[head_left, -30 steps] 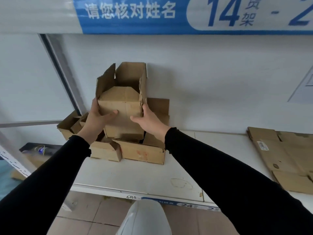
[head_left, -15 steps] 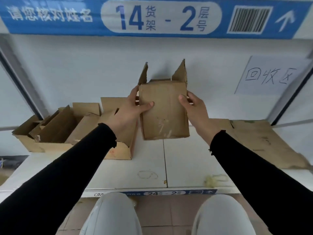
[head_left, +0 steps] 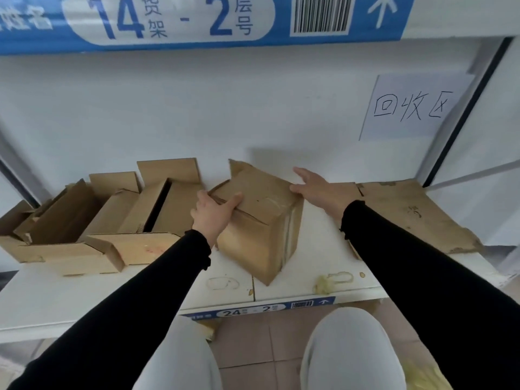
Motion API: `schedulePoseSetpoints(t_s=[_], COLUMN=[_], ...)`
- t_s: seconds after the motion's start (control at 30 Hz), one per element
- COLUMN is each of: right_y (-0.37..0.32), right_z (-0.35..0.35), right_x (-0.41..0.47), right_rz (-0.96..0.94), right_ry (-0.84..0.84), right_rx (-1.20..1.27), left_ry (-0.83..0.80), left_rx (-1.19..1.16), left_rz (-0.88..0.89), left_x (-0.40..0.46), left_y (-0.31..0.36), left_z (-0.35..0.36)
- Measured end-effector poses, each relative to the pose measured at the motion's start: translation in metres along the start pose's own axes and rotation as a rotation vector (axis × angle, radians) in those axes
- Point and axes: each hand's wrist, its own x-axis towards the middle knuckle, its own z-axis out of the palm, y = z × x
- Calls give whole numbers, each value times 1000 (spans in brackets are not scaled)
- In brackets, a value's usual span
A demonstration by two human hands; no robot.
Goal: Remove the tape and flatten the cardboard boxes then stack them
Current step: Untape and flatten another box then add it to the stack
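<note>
A small brown cardboard box (head_left: 261, 235) rests on the white shelf (head_left: 140, 288) in the middle, turned so one corner faces me, its top flaps partly folded. My left hand (head_left: 213, 215) grips the box's upper left edge, thumb lying on the top flap. My right hand (head_left: 318, 187) lies flat with spread fingers against the box's upper right corner. Several open, unflattened boxes (head_left: 92, 220) stand clustered on the left of the shelf. Flattened cardboard (head_left: 408, 212) lies on the right of the shelf, partly under my right forearm.
The shelf's back wall is white, with a handwritten paper sign (head_left: 413, 108) at the right. A blue shelf label (head_left: 174, 21) runs overhead. Crumpled yellowish tape (head_left: 323, 284) lies near the shelf's front edge. My knees and tiled floor show below.
The box was held upright in the air between both hands; now it sits lower on the shelf, tipped with its top toward me. My right hand has opened flat against it.
</note>
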Motion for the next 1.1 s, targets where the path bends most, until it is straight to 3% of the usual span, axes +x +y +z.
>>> schedulePoseSetpoints(t_s=[0.07, 0.1, 0.23, 0.33, 0.43, 0.53, 0.6, 0.7, 0.87, 1.0, 1.1], right_y=[12, 17, 26, 25, 21, 8, 0, -3, -2, -13, -28], right_z=[11, 18, 51, 45, 20, 8, 9, 8, -12, -10, -10], right_x=[-12, -20, -35, -26, -16, -10, -7, -4, -6, -2, 4], right_rz=[65, 113, 179, 150, 90, 8, -38, -72, -187, -282, -282], right_ry=[150, 147, -30, -44, -144, -184, -142, -107, 78, -120, -161], right_rx=[139, 237, 422, 374, 254, 105, 34, -43, -161, -524, -740], left_ry=[85, 130, 228, 132, 86, 133, -45, -306, -304, -329, -370], left_rx=[61, 89, 235, 417, 632, 761, 738, 781, 757, 731, 709], left_rz=[0, 33, 296, 369, 365, 559, 650, 622, 558, 555, 550], left_x=[1, 0, 0, 2, 3, 3, 7, 11, 17, 20, 21], left_y=[-4, -5, 4, 11, 16, 28, 39, 45, 31, 27, 27], left_z=[1, 2, 7, -1, -9, -5, 4, 21, 30, 27, 24])
